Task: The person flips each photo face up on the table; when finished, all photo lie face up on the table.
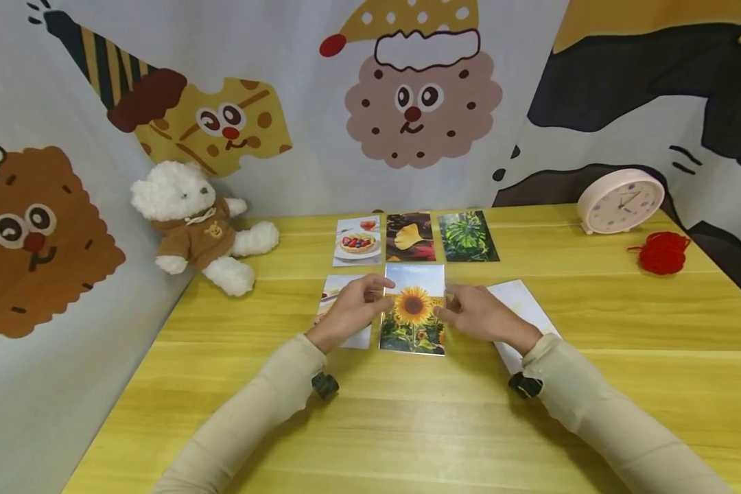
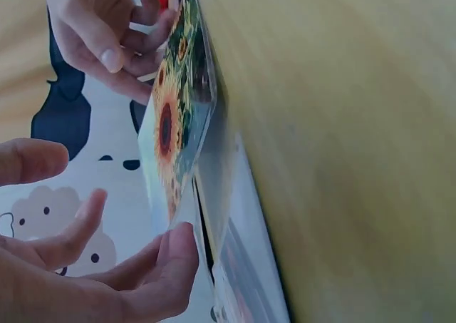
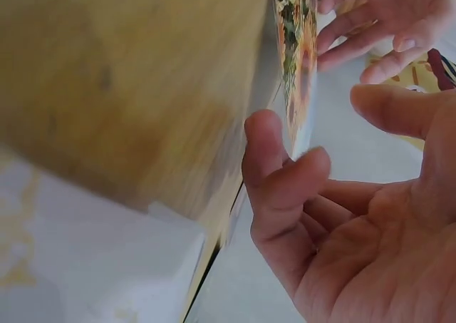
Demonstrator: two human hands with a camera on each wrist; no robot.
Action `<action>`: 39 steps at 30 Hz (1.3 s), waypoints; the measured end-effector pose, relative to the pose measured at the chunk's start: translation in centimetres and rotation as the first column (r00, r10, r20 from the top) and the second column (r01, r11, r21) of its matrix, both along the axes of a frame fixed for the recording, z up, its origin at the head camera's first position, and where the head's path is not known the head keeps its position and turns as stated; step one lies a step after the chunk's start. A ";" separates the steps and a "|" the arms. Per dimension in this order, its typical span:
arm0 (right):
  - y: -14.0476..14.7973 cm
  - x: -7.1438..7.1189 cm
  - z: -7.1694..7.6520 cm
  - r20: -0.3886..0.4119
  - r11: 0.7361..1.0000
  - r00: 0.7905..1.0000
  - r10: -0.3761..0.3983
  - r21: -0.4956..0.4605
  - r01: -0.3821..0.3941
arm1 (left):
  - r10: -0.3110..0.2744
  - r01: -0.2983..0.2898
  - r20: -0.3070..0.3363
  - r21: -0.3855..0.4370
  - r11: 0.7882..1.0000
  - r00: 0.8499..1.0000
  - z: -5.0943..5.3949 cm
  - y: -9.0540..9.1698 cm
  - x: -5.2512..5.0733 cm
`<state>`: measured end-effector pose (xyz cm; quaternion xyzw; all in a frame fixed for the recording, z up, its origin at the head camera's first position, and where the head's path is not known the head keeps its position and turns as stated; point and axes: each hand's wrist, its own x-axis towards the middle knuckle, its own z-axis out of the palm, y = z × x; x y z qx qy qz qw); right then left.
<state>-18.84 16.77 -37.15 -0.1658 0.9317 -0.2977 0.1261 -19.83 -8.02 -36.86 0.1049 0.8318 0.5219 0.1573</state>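
A sunflower picture card [image 1: 412, 319] lies between my two hands, and a shadow under its near edge in the left wrist view shows that edge a little above the table. My left hand [image 1: 357, 307] touches its left side with the fingertips; its thumb stands apart in the left wrist view. Opposite, my right hand [image 1: 484, 312] has bent fingers at the right side, with its thumb [image 3: 392, 109] raised clear of the card. Partly hidden under the left hand is a food picture card [image 1: 361, 336]. Beneath the right hand and forearm lies a whitish card or sheet [image 1: 527, 302].
Behind, in a row, lie a fruit tart card [image 1: 357, 241], a yellow leaf card [image 1: 410, 237] and a green leaf card [image 1: 469, 237]. A white teddy bear [image 1: 204, 233] sits at left. A pink clock [image 1: 622, 201] and red yarn ball [image 1: 663, 253] stand at right.
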 end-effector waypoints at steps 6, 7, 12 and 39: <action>-0.1 -0.4 -0.1 0.001 0.998 1.000 0.013 0.059 -0.013 | -0.029 0.031 0.027 -0.062 0.998 0.999 -0.3 -0.2 -0.1; -0.1 -0.4 0.0 0.002 0.998 1.000 0.013 0.065 -0.014 | -0.037 0.039 0.027 -0.071 0.997 0.999 -0.3 -0.2 -0.2; -0.3 -0.6 0.0 0.011 0.996 1.000 0.021 0.089 -0.022 | -0.045 0.047 0.015 -0.111 0.993 0.999 -0.4 -0.2 -0.5; 1.2 0.3 1.6 0.012 0.993 0.999 0.045 0.111 -0.047 | -0.093 0.089 -0.043 -0.093 0.992 0.995 0.3 0.1 -0.7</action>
